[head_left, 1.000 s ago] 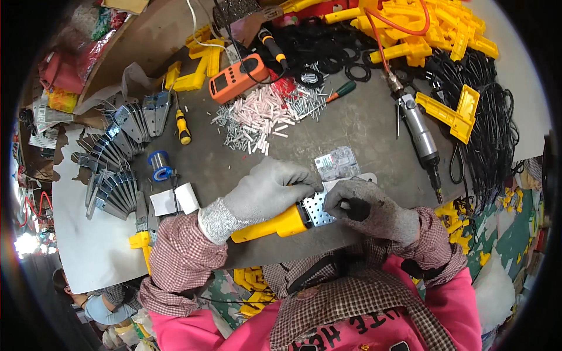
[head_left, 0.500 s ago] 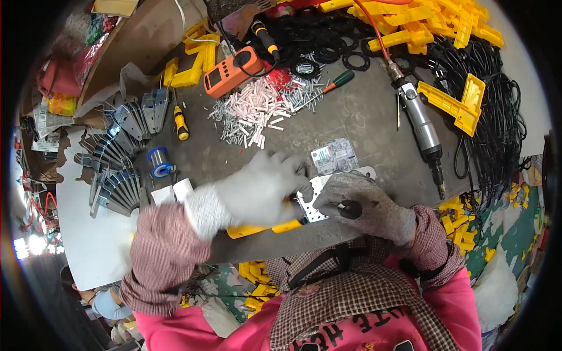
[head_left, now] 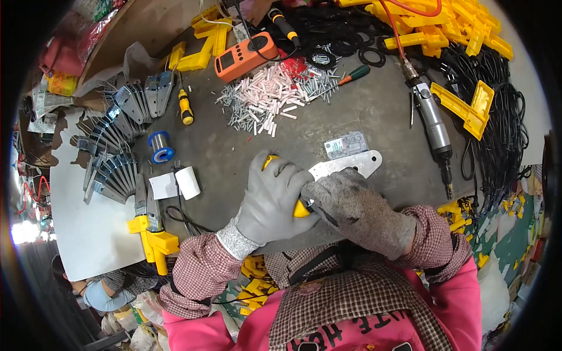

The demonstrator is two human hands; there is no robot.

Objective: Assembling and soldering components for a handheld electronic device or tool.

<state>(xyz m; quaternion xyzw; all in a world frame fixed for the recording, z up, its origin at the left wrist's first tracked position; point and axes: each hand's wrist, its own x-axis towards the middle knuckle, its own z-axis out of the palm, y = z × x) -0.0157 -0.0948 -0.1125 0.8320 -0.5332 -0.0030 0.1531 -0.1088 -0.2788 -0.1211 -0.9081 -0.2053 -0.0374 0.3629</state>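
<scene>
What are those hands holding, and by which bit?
The left hand holds the yellow piece around its middle; the right hand holds the metal plate by its near end.

Near are two gloved hands (head_left: 272, 199), one metal plate (head_left: 366, 164) and one held yellow part (head_left: 301, 210), with one wire spool (head_left: 160, 147) and one yellow-handled screwdriver (head_left: 185, 109) left, one green-handled screwdriver (head_left: 355, 74) and one orange device (head_left: 246, 57) far, and one power driver (head_left: 431, 120) right.
</scene>
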